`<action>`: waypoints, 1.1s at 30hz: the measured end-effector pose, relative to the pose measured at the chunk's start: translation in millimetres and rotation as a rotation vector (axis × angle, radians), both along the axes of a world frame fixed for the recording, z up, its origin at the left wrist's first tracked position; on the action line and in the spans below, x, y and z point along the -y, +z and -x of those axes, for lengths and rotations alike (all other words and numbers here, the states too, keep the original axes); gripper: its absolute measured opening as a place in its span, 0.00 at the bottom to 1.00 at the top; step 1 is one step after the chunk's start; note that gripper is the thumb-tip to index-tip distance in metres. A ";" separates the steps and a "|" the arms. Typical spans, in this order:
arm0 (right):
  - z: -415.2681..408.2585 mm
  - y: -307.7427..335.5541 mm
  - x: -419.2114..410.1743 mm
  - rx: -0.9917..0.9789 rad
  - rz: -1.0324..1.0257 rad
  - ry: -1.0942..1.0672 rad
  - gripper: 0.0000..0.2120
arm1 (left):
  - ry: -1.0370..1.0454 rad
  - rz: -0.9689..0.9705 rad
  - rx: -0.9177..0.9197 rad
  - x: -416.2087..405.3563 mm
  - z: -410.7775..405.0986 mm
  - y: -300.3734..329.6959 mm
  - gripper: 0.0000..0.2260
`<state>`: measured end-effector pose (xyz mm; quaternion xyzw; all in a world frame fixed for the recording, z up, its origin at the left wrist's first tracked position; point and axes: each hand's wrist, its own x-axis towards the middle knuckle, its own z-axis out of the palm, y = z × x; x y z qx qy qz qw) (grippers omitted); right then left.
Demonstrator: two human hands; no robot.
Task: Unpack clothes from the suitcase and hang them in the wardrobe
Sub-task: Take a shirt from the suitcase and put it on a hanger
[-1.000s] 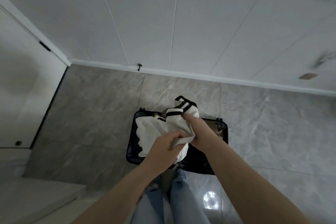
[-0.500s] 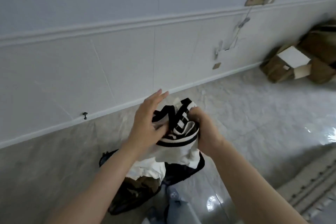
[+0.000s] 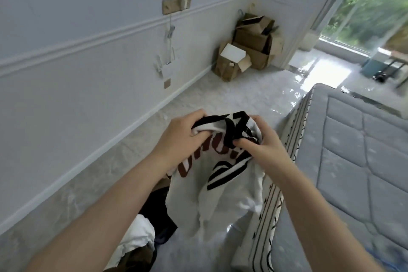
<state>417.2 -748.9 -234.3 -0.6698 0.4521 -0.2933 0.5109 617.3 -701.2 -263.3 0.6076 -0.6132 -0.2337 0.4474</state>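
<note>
Pale panelled walls and a glossy marble floor frame a bedroom where a person stands lifting a white garment [image 3: 220, 187] with black stripes and brown lettering, now raised clear at the centre of the view. A second ago the same garment lay low over the open suitcase; since then it has come up to chest height and the view has swung from the bare wall toward the corner, bringing a quilted mattress [image 3: 353, 161] in at 3 o'clock, cardboard boxes [image 3: 247, 51] at 12 o'clock and a bright glass door [image 3: 371, 6] at 1 o'clock. The left hand [image 3: 178, 137] has its fingers curled into the bunched collar end, and the right hand [image 3: 262, 143] pinches the black trim beside it, the cloth hanging slack below both. That suggests the piece is out of the luggage and the hanging step is next.

Only a dark sliver of the suitcase [image 3: 159, 212] shows at 7 o'clock behind the left forearm, with white clothes [image 3: 136, 236] and something brown inside it. No wardrobe or hanger is in view, and the lettering on the garment is folded and unreadable.
</note>
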 end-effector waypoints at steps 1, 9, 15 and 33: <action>21.5 3.5 1.1 0.016 0.027 -0.068 0.13 | -0.048 0.007 0.018 8.4 18.1 5.9 0.02; 203.4 -16.8 15.8 -0.017 0.170 -0.643 0.14 | -0.243 0.022 0.096 59.1 169.2 21.9 0.07; 335.7 -28.8 0.7 -0.003 0.119 -0.844 0.14 | -0.448 -0.057 0.143 82.2 308.0 23.6 0.11; 499.3 -12.5 -44.2 0.069 0.193 -0.992 0.11 | -0.902 -0.450 0.296 128.7 529.3 3.1 0.19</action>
